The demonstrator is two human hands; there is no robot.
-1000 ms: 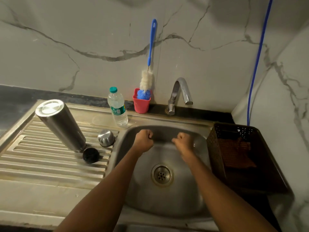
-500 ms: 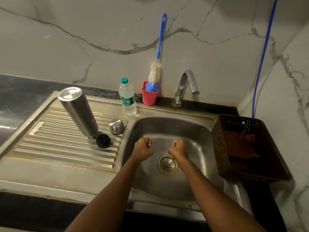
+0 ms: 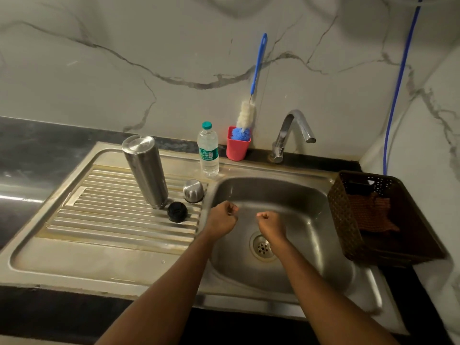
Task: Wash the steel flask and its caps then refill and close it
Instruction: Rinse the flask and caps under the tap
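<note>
2 fisted hands (image 3: 221, 219) (image 3: 271, 226) apart over sink (image 3: 311, 207); brush (image 3: 246, 115) in cup (image 3: 236, 150); cloth (image 3: 373, 212) in basket (image 3: 339, 220)

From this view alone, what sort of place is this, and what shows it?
Probably a home kitchen: a steel sink with ribbed drainboard, a tap behind it, a bottle brush in a red cup.

Your tall steel flask (image 3: 145, 170) stands on the ribbed steel draining board (image 3: 99, 220), left of the sink basin (image 3: 311, 207). The domed steel cap (image 3: 193, 191) and, nearer you, the round black cap (image 3: 177, 211) sit just right of its foot. Behind them stands the clear plastic water bottle (image 3: 208, 153); the brown woven basket (image 3: 338, 215) sits right of the basin.
</note>
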